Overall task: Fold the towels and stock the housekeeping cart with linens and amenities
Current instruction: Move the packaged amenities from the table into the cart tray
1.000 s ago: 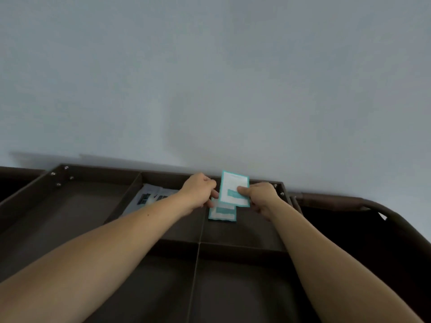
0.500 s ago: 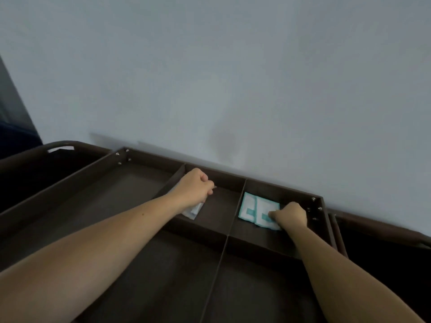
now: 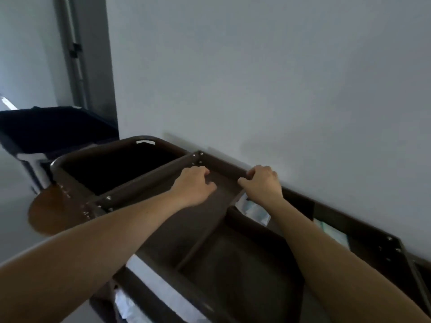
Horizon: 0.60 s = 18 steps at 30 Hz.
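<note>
On cart tray (image 3: 233,264) | left hand (image 3: 194,184) curled, contents hidden | right hand (image 3: 262,183) grips rim (image 3: 224,164) | packets (image 3: 253,209) half-hidden

1. The cart (image 3: 224,162) stands with its far edge along a wall (image 3: 279,89).
2. An open bin (image 3: 112,169) sits at the cart's left end. Farther left stands a second container (image 3: 53,129), beside a door frame (image 3: 79,54).
3. The left hand (image 3: 193,185) lies in the cart's far-left compartment.
4. The right hand (image 3: 262,183) grips the far edge, just right of it.
5. Packets (image 3: 253,209) lie in the next compartment rightward, with more packets (image 3: 331,233) farther right.
</note>
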Tool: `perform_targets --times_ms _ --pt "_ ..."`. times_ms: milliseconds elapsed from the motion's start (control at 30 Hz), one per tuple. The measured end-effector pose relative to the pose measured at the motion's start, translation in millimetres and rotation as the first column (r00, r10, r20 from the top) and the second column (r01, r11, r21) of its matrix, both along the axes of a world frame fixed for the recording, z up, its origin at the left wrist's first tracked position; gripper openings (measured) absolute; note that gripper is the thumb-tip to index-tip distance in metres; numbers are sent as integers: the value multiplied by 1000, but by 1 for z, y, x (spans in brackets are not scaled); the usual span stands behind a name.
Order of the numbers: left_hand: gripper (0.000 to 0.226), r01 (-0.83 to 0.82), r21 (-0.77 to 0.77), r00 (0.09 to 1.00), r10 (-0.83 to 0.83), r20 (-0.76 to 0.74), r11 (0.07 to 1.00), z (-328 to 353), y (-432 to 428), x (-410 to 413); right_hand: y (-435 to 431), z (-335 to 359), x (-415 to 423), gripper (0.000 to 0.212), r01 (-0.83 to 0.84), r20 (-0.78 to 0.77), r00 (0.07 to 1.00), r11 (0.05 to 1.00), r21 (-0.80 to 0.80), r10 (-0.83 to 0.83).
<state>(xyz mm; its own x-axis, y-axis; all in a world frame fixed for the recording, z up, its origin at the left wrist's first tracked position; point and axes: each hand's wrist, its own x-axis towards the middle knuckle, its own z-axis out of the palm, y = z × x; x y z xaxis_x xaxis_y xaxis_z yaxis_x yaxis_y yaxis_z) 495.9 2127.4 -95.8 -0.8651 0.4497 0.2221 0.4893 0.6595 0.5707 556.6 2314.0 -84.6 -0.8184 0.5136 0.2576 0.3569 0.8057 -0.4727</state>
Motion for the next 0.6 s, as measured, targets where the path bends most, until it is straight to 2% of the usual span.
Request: perform_targets --times_ms 133,233,333,400,467,533,600 --pt "44 -55 0 998 55 9 998 1 -123 -38 -118 3 -62 38 -160 44 986 987 -14 161" --pt "57 -166 -13 986 166 -12 986 -1 -219 -68 -200 -4 -100 43 -240 125 963 971 -5 239" --pt "58 -247 -43 968 249 37 968 -8 -304 -95 -273 -9 -135 33 -330 202 924 944 -4 324" --pt "53 -268 -84 959 274 69 960 -14 -350 -112 -318 -8 -155 30 -374 248 898 928 -7 364" --pt "43 -297 -109 949 305 73 949 -19 -387 -131 -359 -4 -175 38 -408 283 876 913 7 390" --pt "56 -329 -108 937 339 87 938 -23 -415 -152 -391 0 -199 42 -448 309 853 894 22 420" --pt "65 -348 -103 928 358 107 932 -28 -434 -174 -416 2 -226 31 -460 334 835 888 -14 438"
